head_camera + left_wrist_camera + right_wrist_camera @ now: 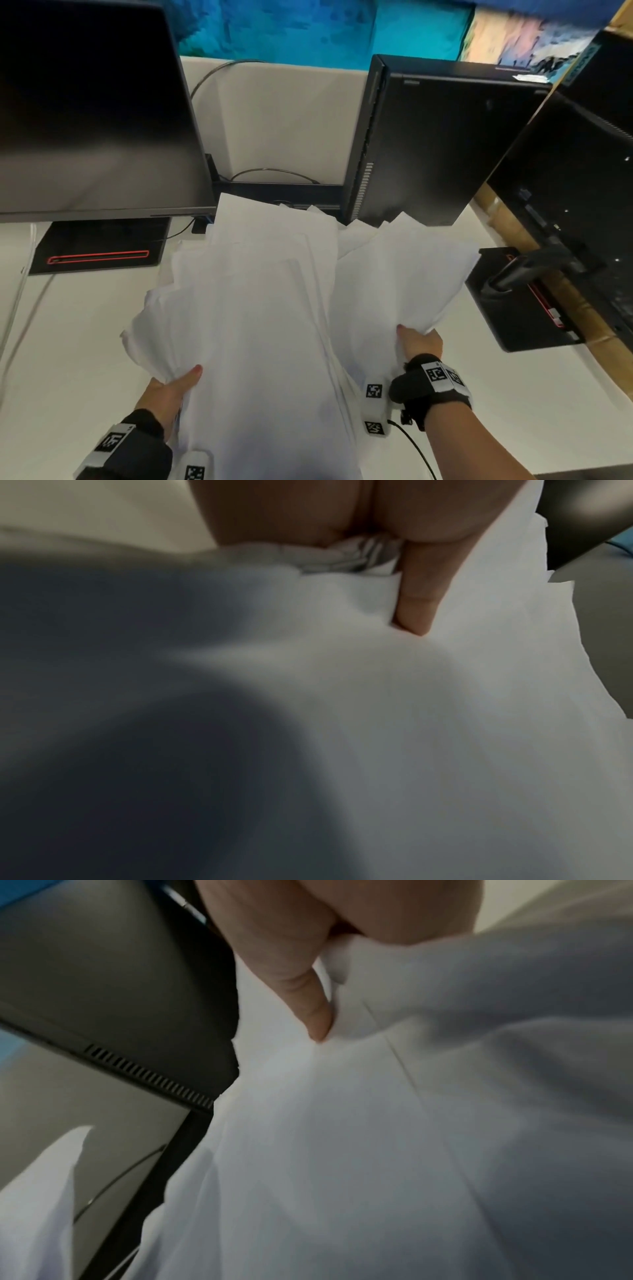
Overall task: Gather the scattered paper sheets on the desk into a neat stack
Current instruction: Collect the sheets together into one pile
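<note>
White desk (68, 342); left hand (168, 390) pinches large paper sheaf (257, 325); right hand (419, 346) pinches smaller sheaf (394, 274).

Head view: the scene is evenly and brightly lit from above, and the white paper sheets (260, 308) are rendered near overexposure, so that their edges are barely separated. A soft sheen is reflected by the dark monitor (92, 113). Straight lines are bowed toward the frame edges by wide-angle distortion, and the blue backdrop (308, 31) is smeared into blocky patches. Left wrist view: the picture is dim and soft; a broad dark shadow is cast across the lower left of the paper (445, 723), and only the thumb (416, 607) is moderately sharp. Right wrist view: similar blur is shown, with grey shading over the sheets (377, 1150).
</note>
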The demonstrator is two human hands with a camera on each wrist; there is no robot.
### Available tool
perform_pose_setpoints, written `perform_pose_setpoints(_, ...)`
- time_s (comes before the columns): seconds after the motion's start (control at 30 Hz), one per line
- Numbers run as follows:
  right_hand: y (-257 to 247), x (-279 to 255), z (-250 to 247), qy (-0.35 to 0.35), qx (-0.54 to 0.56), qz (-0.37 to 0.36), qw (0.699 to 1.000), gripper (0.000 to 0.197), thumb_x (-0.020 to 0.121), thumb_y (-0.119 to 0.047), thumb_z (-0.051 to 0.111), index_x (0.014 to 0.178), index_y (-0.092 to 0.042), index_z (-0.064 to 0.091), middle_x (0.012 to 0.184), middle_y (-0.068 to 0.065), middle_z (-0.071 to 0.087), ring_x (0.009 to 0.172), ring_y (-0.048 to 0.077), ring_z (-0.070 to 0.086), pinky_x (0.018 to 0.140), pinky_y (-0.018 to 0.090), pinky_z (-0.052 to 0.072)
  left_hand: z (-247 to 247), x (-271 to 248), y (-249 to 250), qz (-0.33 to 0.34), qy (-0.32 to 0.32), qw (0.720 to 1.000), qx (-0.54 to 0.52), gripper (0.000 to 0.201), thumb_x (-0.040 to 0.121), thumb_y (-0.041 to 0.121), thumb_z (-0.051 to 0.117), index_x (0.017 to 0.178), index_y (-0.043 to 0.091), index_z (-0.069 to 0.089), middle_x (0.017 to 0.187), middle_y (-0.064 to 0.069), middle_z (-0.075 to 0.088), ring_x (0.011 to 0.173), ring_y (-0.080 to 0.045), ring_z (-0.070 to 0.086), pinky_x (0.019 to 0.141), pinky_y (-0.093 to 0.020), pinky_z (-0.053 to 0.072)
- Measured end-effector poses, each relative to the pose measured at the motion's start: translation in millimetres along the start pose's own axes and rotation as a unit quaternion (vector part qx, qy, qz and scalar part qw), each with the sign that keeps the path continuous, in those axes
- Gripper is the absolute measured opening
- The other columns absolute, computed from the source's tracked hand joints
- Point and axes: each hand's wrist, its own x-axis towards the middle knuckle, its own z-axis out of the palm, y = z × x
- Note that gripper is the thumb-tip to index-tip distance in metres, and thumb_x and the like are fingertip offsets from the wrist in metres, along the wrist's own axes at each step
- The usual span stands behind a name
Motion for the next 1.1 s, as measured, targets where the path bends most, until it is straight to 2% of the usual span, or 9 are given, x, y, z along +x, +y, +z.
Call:
perform_pose_setpoints(0.2, 9.2, -11.9, -11.8, 0.100, 0.083, -0.062, 0.990, 0.032, 0.084, -0.014, 0.060, 0.114, -0.004, 0.058, 0.115, 0.022, 0.063, 0.103, 0.039, 0.060, 0.089, 0.039, 0.046, 1.9, 1.6, -0.4, 0.001, 0.014, 1.000, 0.001, 0.062, 0.078, 0.014, 0.068, 0.132, -0.001, 0.042, 0.128, -0.025, 0.054, 0.115, -0.043, 0.051, 0.103, -0.054, 0.037)
perform_pose_setpoints(0.3, 6.0, -18.8, -18.5, 0.132, 0.135, -0.094, 0.977, 0.031, 0.083, -0.017, 0.060, 0.113, -0.010, 0.059, 0.112, 0.018, 0.065, 0.100, 0.035, 0.061, 0.087, 0.034, 0.045, 2.5, 2.2, 1.9, -0.002, 0.018, 1.000, 0.007, 0.064, 0.078, 0.015, 0.068, 0.133, -0.001, 0.040, 0.130, -0.025, 0.053, 0.114, -0.043, 0.051, 0.103, -0.055, 0.037)
perform_pose_setpoints(0.43, -8.6, -27.0, -27.4, 0.148, 0.208, -0.128, 0.958, 0.029, 0.086, -0.017, 0.058, 0.114, -0.013, 0.056, 0.103, 0.005, 0.060, 0.093, 0.024, 0.057, 0.088, 0.032, 0.044, 1.5, 3.2, 3.4, -0.008, 0.003, 1.000, 0.004, 0.055, 0.081, 0.012, 0.065, 0.130, -0.002, 0.044, 0.126, -0.026, 0.055, 0.109, -0.041, 0.053, 0.100, -0.054, 0.038)
perform_pose_setpoints(0.57, -27.4, -29.4, -34.6, 0.183, 0.269, -0.147, 0.934, 0.020, 0.082, -0.017, 0.060, 0.094, -0.031, 0.053, 0.103, 0.002, 0.062, 0.100, 0.026, 0.062, 0.095, 0.038, 0.048, 2.7, 3.1, 4.1, 0.000, 0.015, 1.000, 0.016, 0.054, 0.080, 0.010, 0.066, 0.129, -0.003, 0.045, 0.125, -0.028, 0.055, 0.111, -0.044, 0.053, 0.100, -0.057, 0.038)
perform_pose_setpoints(0.63, -35.0, -30.3, -38.2, 0.194, 0.308, -0.135, 0.922, 0.025, 0.081, -0.017, 0.062, 0.096, -0.036, 0.053, 0.109, 0.003, 0.064, 0.105, 0.026, 0.062, 0.098, 0.040, 0.048, 3.6, 3.0, 4.2, 0.002, 0.018, 1.000, 0.023, 0.055, 0.080, 0.011, 0.067, 0.128, -0.003, 0.045, 0.125, -0.028, 0.055, 0.112, -0.045, 0.052, 0.101, -0.058, 0.037)
perform_pose_setpoints(0.73, -40.9, -30.7, -43.0, 0.200, 0.351, -0.117, 0.907, 0.046, 0.083, -0.016, 0.062, 0.126, -0.021, 0.048, 0.121, 0.005, 0.062, 0.107, 0.022, 0.061, 0.100, 0.038, 0.047, 3.6, 4.0, 6.2, 0.000, 0.016, 0.999, 0.031, 0.055, 0.080, 0.010, 0.066, 0.129, -0.005, 0.044, 0.125, -0.029, 0.055, 0.113, -0.046, 0.051, 0.101, -0.057, 0.037)
perform_pose_setpoints(0.77, -41.9, -31.4, -43.7, 0.202, 0.359, -0.115, 0.904, 0.050, 0.083, -0.016, 0.062, 0.130, -0.018, 0.046, 0.123, 0.005, 0.061, 0.108, 0.022, 0.061, 0.100, 0.037, 0.047, 2.7, 4.4, 6.7, 0.002, 0.021, 0.999, 0.034, 0.055, 0.081, 0.010, 0.065, 0.129, -0.006, 0.044, 0.124, -0.029, 0.055, 0.113, -0.046, 0.051, 0.101, -0.057, 0.037)
perform_pose_setpoints(0.97, -39.7, -37.2, -44.7, 0.193, 0.351, -0.089, 0.912, 0.043, 0.083, -0.015, 0.062, 0.125, -0.012, 0.053, 0.121, 0.006, 0.063, 0.106, 0.022, 0.061, 0.099, 0.035, 0.047, -1.6, 6.6, 8.1, -0.003, 0.058, 0.997, 0.046, 0.057, 0.082, 0.013, 0.064, 0.130, -0.007, 0.042, 0.127, -0.030, 0.052, 0.114, -0.047, 0.050, 0.101, -0.054, 0.037)
perform_pose_setpoints(1.1, -29.0, -40.8, -37.2, 0.151, 0.341, -0.057, 0.926, 0.046, 0.082, -0.014, 0.064, 0.126, -0.012, 0.050, 0.110, 0.000, 0.060, 0.097, 0.020, 0.058, 0.092, 0.030, 0.046, 1.3, 2.3, 10.5, -0.006, 0.061, 0.998, 0.033, 0.060, 0.081, 0.017, 0.066, 0.131, -0.004, 0.041, 0.126, -0.028, 0.054, 0.112, -0.047, 0.051, 0.101, -0.058, 0.038)
